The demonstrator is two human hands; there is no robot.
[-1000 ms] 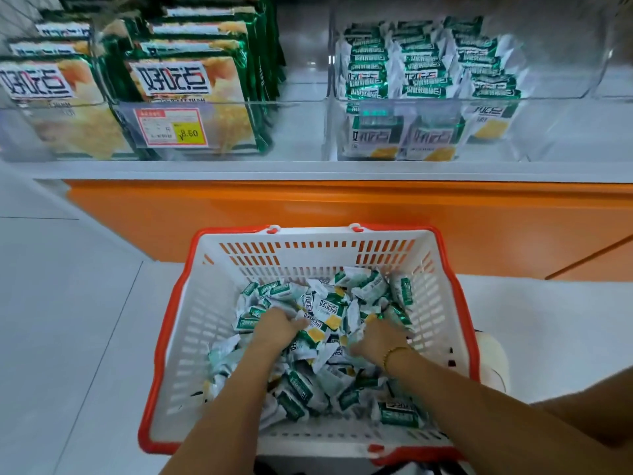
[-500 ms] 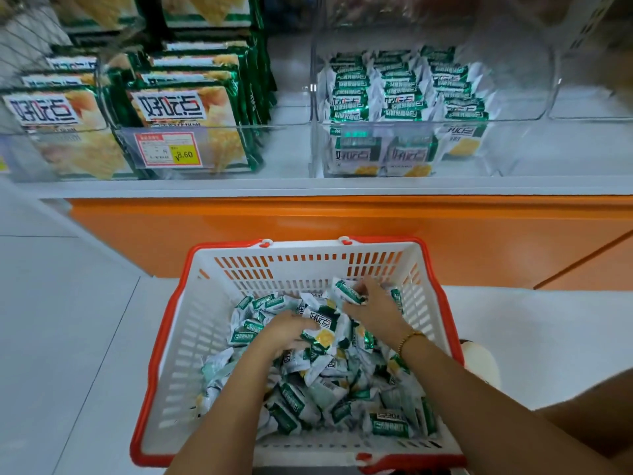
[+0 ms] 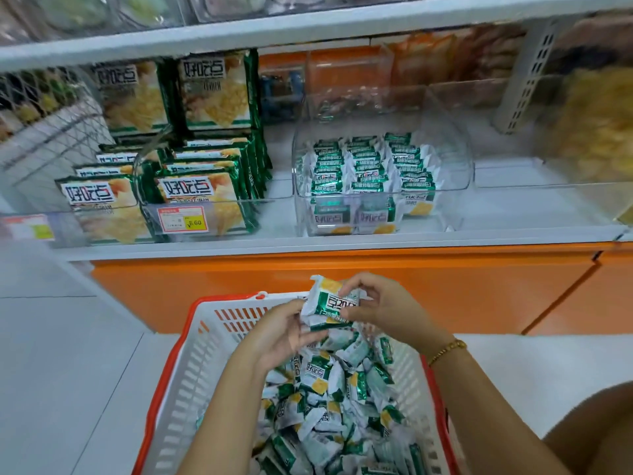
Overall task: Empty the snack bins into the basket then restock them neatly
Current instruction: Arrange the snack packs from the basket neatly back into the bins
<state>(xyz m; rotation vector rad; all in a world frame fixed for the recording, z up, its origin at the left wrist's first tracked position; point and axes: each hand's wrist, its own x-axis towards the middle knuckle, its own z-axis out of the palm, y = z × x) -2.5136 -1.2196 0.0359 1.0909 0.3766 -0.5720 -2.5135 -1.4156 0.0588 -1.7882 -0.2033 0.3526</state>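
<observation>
From my end, the widest thing in view is the white shelf, running across the frame with an orange panel below it. On the floor in front sits the white basket with its orange rim, close under the camera.

On the shelf, right of centre, I see a clear bin. It holds three neat rows of small green-and-white packets, and more packets stand upright against its front wall. Left of the bin, large green snack bags stand in rows behind a clear front.

Inside the basket lies a loose heap of the same small packets, jumbled at all angles.

Both hands are raised above the far edge of the basket. The left hand has its palm turned up and its fingers curled under a small stack of packets. The right hand pinches the same stack from the other side with thumb and fingertips. The stack looks like two or three packets, though motion blur stops me counting for certain.

A red and yellow price tag sits on the clear front before the large bags. A gold bracelet circles the right wrist.
</observation>
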